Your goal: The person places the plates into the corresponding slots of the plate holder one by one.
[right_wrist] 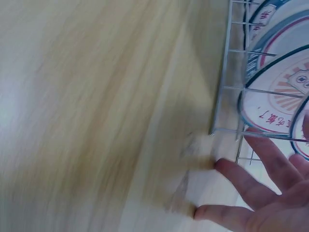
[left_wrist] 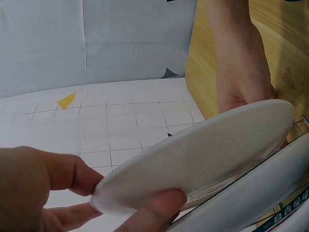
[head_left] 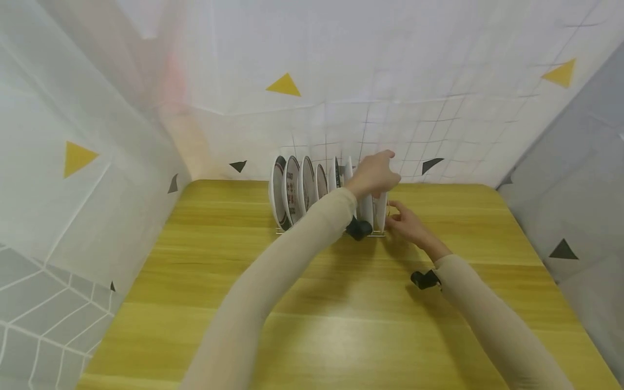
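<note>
Several patterned plates (head_left: pixel 292 189) stand on edge in a wire dish rack (right_wrist: pixel 223 89). My left hand (head_left: pixel 374 174) reaches over the right end of the row and pinches the rim of the outermost white plate (left_wrist: pixel 203 150), thumb on one face and fingers at the other side. That plate leans beside its neighbour (left_wrist: pixel 251 181). Low at the rack's right end, my right hand (head_left: pixel 407 225) holds the same plate's lower edge; a fingertip shows on its inner side. In the right wrist view, the other fingers (right_wrist: pixel 246 183) are spread beside the rack's corner.
The rack stands at the back of a wooden table (head_left: pixel 336 325), close to a white wall sheet (head_left: pixel 331 124) with grid lines and triangles. Similar sheets (head_left: pixel 575 179) hang at both sides. A black wrist camera (head_left: pixel 425 279) sits on the right sleeve.
</note>
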`<state>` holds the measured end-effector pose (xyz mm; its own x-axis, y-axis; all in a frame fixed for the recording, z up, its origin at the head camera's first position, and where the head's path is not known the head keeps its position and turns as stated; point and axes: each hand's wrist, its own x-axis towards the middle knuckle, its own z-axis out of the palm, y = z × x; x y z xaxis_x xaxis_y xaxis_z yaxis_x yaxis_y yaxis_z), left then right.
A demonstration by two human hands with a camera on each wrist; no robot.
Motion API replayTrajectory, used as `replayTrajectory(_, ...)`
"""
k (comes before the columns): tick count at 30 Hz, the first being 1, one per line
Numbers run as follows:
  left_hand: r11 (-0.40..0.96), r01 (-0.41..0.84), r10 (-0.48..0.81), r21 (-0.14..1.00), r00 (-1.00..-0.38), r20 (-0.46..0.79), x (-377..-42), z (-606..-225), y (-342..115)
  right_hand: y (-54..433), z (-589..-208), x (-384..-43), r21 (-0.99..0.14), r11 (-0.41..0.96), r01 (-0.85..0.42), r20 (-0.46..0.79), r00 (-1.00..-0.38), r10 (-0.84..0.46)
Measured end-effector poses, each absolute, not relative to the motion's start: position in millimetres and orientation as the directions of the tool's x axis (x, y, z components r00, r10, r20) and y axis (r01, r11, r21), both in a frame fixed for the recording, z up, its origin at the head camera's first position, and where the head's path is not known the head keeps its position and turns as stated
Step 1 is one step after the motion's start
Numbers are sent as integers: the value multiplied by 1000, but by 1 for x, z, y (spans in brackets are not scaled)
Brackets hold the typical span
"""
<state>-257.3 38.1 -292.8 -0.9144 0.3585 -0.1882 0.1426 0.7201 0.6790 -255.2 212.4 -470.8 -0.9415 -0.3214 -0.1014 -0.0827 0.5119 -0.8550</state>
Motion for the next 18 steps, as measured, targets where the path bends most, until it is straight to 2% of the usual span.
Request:
replayTrajectory(5,701,125,341,702,-923,-177,-260,-295,35,216,-471,-258,-888,458,-48,-122,-934,-335)
replayTrajectory(11,577,45,343,815,-919,-192,-263,-300,27,224,-472,-260,-903,429,0,-191,-896,-400)
replayTrajectory(18,529,35,331,848,-928,-169,-259,-306,27,227,-474,-262,-918,396,-14,-176,-880,-441)
